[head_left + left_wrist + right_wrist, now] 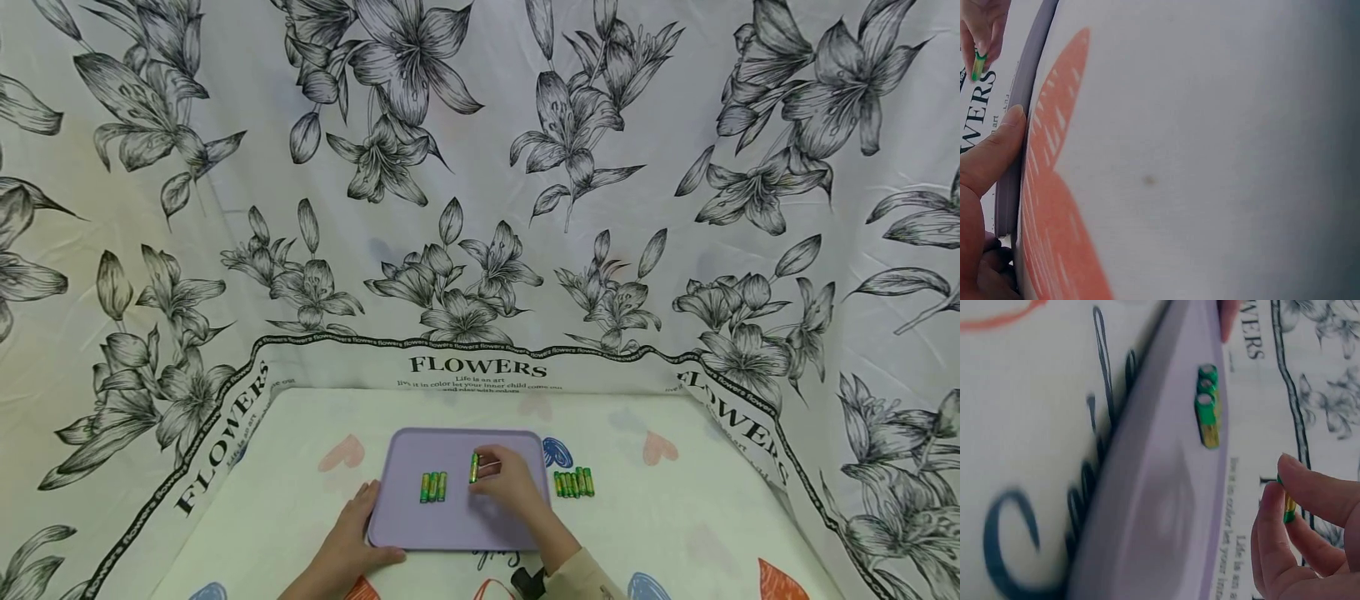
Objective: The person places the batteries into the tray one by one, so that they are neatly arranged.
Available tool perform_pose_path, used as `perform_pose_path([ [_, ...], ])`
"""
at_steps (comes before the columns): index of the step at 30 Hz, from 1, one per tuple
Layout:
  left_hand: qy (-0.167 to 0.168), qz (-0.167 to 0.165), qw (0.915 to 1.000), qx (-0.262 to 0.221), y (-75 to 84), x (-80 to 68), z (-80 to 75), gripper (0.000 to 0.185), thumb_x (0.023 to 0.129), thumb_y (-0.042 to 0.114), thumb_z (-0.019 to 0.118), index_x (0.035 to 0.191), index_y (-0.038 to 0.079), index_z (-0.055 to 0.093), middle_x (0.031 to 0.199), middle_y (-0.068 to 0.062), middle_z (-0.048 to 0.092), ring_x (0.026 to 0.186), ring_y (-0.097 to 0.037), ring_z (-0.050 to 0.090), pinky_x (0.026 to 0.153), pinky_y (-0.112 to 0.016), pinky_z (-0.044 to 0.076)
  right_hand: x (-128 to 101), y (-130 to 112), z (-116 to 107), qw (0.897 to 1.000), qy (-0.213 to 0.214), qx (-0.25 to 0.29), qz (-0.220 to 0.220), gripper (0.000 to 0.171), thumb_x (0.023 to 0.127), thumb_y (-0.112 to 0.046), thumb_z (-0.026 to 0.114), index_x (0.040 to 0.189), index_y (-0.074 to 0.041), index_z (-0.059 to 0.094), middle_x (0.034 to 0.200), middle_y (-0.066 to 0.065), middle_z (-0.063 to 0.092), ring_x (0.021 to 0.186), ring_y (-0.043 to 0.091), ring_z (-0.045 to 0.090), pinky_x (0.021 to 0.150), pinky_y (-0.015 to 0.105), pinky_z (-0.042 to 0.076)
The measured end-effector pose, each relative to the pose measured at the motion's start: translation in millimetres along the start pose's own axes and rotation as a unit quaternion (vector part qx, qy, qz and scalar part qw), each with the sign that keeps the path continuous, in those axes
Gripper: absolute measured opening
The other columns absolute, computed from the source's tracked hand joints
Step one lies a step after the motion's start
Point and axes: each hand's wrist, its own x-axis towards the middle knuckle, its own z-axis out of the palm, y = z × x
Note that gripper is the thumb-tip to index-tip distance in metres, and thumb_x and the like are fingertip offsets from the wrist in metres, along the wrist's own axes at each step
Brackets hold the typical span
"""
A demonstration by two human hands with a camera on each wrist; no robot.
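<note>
Mid-placement, I'd say: the right hand (504, 479) pinches a green battery (474, 467) just over the lilac tray (457, 525), right of three batteries (432, 487) already lying there – the left hand (352, 533) steadies the tray's edge, fingers flat. Next it needs lowering alongside – more wait on the bench (574, 482)

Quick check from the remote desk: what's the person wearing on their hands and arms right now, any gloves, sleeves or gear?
Both hands are bare, no gloves. The right hand leads into a beige sleeve with a dark object beside the wrist, too small to identify. The left hand and the visible forearm show no sleeve. No rings are discernible.
</note>
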Motion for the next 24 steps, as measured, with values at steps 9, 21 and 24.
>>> perform_pose_path([
  [9, -0.001, -0.003, 1.0, -0.005, 1.2, -0.4, -0.3, 0.136, 0.056, 0.046, 0.095, 0.16, 0.003, 0.019, 0.167, -0.023, 0.015, 0.151, -0.053, 0.005, 0.119, -0.069, 0.01, 7, 4, 37, 1.0, -0.011, -0.023, 0.008, 0.055, 0.067, 0.008, 0.086, 0.119, 0.004, 0.067, 0.093, 0.007, 0.069, 0.08, 0.014, 0.066, 0.07, 0.025, 0.057],
  [21, -0.002, 0.011, 0.9998, 0.014, 1.6, 0.8, -0.9, 0.134, 0.059, 0.047, 0.094, 0.159, -0.001, 0.02, 0.166, -0.025, 0.018, 0.15, -0.055, 0.007, 0.119, -0.07, 0.012, 9, 3, 53, 0.995, -0.005, -0.094, 0.007, 0.057, 0.065, 0.008, 0.087, 0.118, 0.004, 0.069, 0.083, 0.001, 0.061, 0.071, 0.008, 0.052, 0.061, 0.022, 0.046],
  [24, -0.003, 0.008, 0.9999, 0.01, 1.1, 1.3, -0.3, 0.134, 0.059, 0.047, 0.094, 0.159, 0.0, 0.02, 0.166, -0.024, 0.018, 0.151, -0.054, 0.006, 0.119, -0.069, 0.011, 8, 1, 54, 0.995, -0.01, -0.096, 0.01, 0.057, 0.066, 0.007, 0.087, 0.119, 0.003, 0.068, 0.082, 0.001, 0.06, 0.07, 0.007, 0.05, 0.061, 0.022, 0.045],
])
